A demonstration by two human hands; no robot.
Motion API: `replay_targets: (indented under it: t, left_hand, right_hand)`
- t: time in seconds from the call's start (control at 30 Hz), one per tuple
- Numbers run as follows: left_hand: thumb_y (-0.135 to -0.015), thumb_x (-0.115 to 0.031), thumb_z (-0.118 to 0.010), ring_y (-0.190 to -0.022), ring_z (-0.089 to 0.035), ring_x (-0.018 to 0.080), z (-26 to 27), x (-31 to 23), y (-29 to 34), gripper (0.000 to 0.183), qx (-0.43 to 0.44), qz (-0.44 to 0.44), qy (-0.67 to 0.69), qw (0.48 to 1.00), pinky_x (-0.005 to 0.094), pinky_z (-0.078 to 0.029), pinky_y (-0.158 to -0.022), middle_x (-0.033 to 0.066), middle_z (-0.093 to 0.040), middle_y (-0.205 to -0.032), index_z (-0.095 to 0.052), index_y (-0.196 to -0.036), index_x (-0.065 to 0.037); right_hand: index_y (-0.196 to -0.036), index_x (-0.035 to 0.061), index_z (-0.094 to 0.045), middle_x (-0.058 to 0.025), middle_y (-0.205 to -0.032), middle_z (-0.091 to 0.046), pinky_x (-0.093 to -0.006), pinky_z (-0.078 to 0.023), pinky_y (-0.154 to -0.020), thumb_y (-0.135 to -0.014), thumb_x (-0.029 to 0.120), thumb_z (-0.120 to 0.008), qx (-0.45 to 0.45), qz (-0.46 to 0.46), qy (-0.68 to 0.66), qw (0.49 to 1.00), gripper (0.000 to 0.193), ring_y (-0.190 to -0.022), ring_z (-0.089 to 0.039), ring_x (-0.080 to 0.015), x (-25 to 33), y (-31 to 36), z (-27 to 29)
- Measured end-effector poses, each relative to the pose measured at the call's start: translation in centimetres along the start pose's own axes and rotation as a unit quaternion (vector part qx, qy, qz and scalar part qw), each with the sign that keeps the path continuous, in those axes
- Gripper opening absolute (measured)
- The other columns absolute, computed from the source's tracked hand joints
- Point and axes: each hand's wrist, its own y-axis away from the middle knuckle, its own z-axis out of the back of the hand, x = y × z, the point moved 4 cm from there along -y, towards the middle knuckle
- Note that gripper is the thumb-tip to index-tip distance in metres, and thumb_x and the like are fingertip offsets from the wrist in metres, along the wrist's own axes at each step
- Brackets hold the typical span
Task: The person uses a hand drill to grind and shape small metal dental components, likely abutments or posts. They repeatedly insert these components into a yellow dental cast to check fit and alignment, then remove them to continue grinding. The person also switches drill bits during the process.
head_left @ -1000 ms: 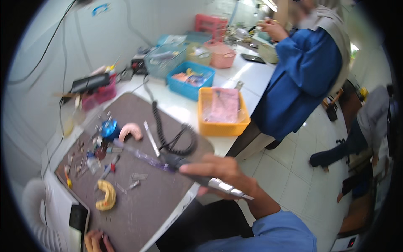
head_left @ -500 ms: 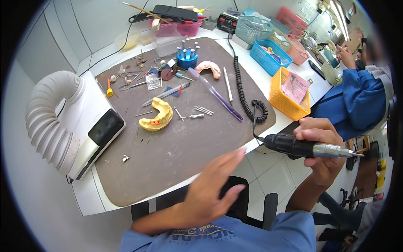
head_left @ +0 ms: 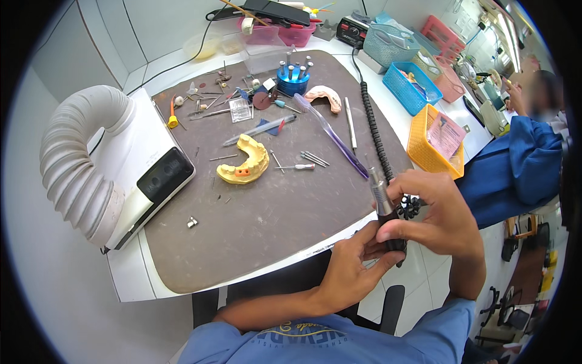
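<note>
The right hand curls its fingers and thumb closed around the handpiece at the near right edge of the brown mat, while the left hand, fingers bent and nearly closed, grips its black rear end; this paired hold presumably steadies the smooth metal nose tip-up. The coiled black cord lies along the mat's right side, apparently for slack. At the mat's centre rests a matte yellow, horseshoe-shaped dental model; toward the mat's far edge, a round blue metallic bur holder stands, probably for orderly access.
</note>
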Motion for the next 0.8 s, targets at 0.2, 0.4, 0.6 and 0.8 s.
replay_targets:
  t: [0.2,0.4,0.6,0.8]
  left_hand:
    - [-0.093,-0.01,-0.068,-0.103,-0.064,0.0166,0.5,1.1,0.4,0.039,-0.014,0.038,0.005,0.999,0.0292,-0.057,-0.085,0.0124,-0.063,-0.107,-0.049,-0.124,0.004]
    - [-0.095,-0.012,-0.064,-0.11,-0.059,0.0164,0.6,1.4,0.7,0.046,-0.019,0.06,0.04,0.997,0.0303,-0.054,-0.088,0.0133,-0.061,-0.114,-0.041,-0.133,0.002]
    - [-0.096,-0.009,-0.062,-0.112,-0.06,0.0206,0.9,2.1,1.5,0.047,-0.026,0.096,0.099,0.99,0.0334,-0.051,-0.095,0.017,-0.06,-0.118,-0.038,-0.135,0.002]
    - [-0.097,-0.009,-0.061,-0.112,-0.062,0.0241,1.8,1.9,2.8,0.045,-0.052,0.094,0.112,0.988,0.0369,-0.049,-0.099,0.0223,-0.061,-0.119,-0.038,-0.134,0.003]
  right_hand:
    - [-0.083,0.0009,-0.066,-0.0077,-0.073,-0.063,-0.031,-0.045,-0.063,-0.077,0.037,-0.081,-0.002,0.002,0.039,0.999,0.04,-0.065,-0.06,-0.0184,-0.5,-1.6,-1.4]
    - [-0.079,-0.0041,-0.066,-0.0116,-0.057,-0.056,-0.0338,-0.042,-0.05,-0.09,0.026,-0.065,-0.006,-0.036,-0.044,0.998,0.032,-0.049,-0.051,-0.015,-1.7,-6.0,-2.3]
    - [-0.071,-0.0028,-0.066,-0.0124,-0.054,-0.057,-0.0364,-0.045,-0.052,-0.085,0.022,-0.064,-0.078,-0.001,0.009,0.997,0.029,-0.048,-0.055,-0.0233,-2.1,-9.8,-4.1]
    - [-0.082,0.0005,-0.07,-0.0148,-0.079,-0.068,-0.0437,-0.053,-0.07,-0.082,0.022,-0.071,-0.163,0.173,0.185,0.954,0.022,-0.076,-0.068,-0.033,-0.6,-11.7,-6.0]
